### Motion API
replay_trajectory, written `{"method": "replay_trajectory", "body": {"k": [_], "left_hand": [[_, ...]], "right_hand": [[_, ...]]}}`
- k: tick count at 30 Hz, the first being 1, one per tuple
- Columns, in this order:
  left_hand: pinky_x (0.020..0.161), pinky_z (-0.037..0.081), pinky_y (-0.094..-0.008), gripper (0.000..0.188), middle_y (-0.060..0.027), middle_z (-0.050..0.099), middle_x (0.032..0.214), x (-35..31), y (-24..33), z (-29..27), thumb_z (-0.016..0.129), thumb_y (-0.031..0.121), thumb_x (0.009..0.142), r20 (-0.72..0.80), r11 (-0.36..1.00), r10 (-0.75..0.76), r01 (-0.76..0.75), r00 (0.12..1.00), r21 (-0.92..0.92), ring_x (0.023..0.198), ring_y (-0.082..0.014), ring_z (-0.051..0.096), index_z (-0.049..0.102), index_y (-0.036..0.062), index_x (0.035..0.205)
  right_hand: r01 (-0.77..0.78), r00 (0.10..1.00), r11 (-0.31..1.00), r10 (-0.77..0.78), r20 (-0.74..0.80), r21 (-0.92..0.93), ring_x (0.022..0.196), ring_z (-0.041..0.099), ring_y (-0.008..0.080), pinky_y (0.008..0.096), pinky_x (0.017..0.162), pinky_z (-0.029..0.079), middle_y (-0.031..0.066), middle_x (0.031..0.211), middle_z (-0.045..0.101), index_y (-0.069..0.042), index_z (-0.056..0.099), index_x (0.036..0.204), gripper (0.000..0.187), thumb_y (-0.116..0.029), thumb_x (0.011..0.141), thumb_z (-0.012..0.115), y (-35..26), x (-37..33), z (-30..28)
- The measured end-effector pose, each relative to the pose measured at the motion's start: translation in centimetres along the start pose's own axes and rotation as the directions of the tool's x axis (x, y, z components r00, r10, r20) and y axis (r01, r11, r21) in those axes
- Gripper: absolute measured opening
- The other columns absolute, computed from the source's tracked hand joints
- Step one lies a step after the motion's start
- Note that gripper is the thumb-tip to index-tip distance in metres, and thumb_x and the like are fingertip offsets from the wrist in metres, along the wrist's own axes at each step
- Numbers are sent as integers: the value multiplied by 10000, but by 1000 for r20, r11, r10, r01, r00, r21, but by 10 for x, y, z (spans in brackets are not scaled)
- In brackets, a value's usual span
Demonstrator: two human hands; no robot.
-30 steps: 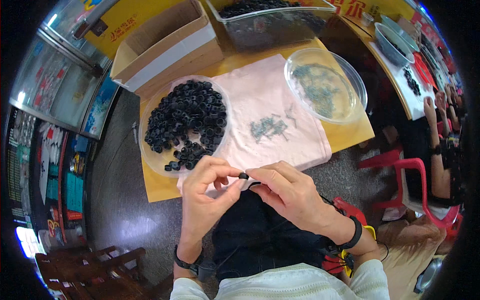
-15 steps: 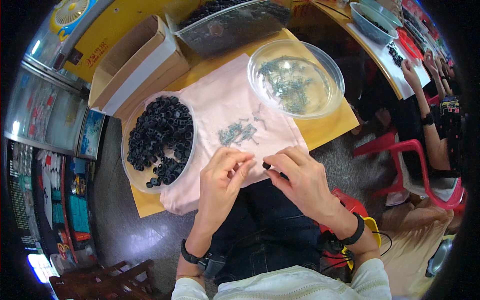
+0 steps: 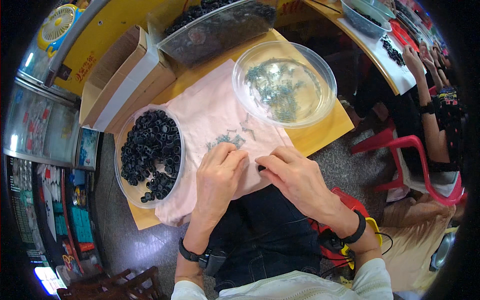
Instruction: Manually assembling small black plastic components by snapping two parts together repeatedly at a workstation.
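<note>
Between the thumb and forefinger of my right hand (image 3: 297, 177), a small black plastic part (image 3: 261, 168) is pinched, mostly covered by the fingertips. My left hand (image 3: 218, 176) is closed in a pinch just across from it; whatever its fingertips hold is hidden. Both hands hover over the near edge of a pale pink cloth (image 3: 200, 107), a small gap between them. Just beyond my left fingers lies a loose pile of thin silvery screws (image 3: 229, 139). A round clear tub (image 3: 118, 167) on the left is heaped with black ring-like plastic parts (image 3: 155, 140).
A second clear tub (image 3: 334, 92) with more screws stands at the far right of the yellow board (image 3: 327, 131). Behind are an open cardboard box (image 3: 120, 87) and a clear bin (image 3: 215, 37) of black parts. Another person's arm (image 3: 431, 125) and a red chair (image 3: 422, 155) are at right.
My left fingertips have closed together. My right hand has moved slightly left and its fingers now cover more of the black part. The whole view has shifted a little.
</note>
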State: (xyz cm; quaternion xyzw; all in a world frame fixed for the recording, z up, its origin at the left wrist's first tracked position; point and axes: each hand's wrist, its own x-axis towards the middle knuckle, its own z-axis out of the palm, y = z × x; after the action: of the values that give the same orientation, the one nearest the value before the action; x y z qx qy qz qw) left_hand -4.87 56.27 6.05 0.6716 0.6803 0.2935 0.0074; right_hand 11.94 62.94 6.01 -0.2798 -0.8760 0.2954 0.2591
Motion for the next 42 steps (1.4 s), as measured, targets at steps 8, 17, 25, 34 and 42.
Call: {"method": "replay_trajectory", "body": {"k": [8,17,25,34,42], "left_hand": [[695,493,-256,105,-121,616,911,-32,-1,-15,565,65,892,124,190,-473,239,872,-952,757,-149,602,570,-25,946],[691,532,-279,129,-138,628,900,-62,6,-22,543,71,903,158,-83,-562,135,812,-987,733,-179,631,553,-2,1010],[722,555,-316,139,-154,649,910,-64,11,-27,570,-6,871,60,40,-561,99,825,-994,809,-213,663,572,-35,1007],[794,457,-223,157,-81,548,969,-62,16,-22,648,-108,765,-103,261,-541,50,835,-964,869,-121,555,627,-35,902],[703,446,-195,175,-71,583,934,-68,12,-20,692,-67,747,-193,539,-504,132,842,-832,831,-102,562,649,-10,907]], "right_hand": [[103,992,984,-92,84,-143,809,569,314,369,643,500,121,817,520,-25,537,842,134,-26,716,582,-3,0,4],[-434,896,392,276,347,811,702,542,44,186,539,471,28,858,625,14,608,1038,241,-129,848,646,-32,0,6],[-528,782,-217,253,570,821,704,532,36,153,526,435,-1,848,605,-13,613,1069,236,-149,876,624,-25,-7,27],[-571,747,-351,153,647,742,723,500,31,138,508,398,-2,856,592,-24,612,1074,238,-171,886,613,-28,-7,34],[-563,745,-389,142,652,729,693,479,24,135,484,387,-7,823,574,-36,616,994,191,-199,895,606,-33,-10,38]]}}
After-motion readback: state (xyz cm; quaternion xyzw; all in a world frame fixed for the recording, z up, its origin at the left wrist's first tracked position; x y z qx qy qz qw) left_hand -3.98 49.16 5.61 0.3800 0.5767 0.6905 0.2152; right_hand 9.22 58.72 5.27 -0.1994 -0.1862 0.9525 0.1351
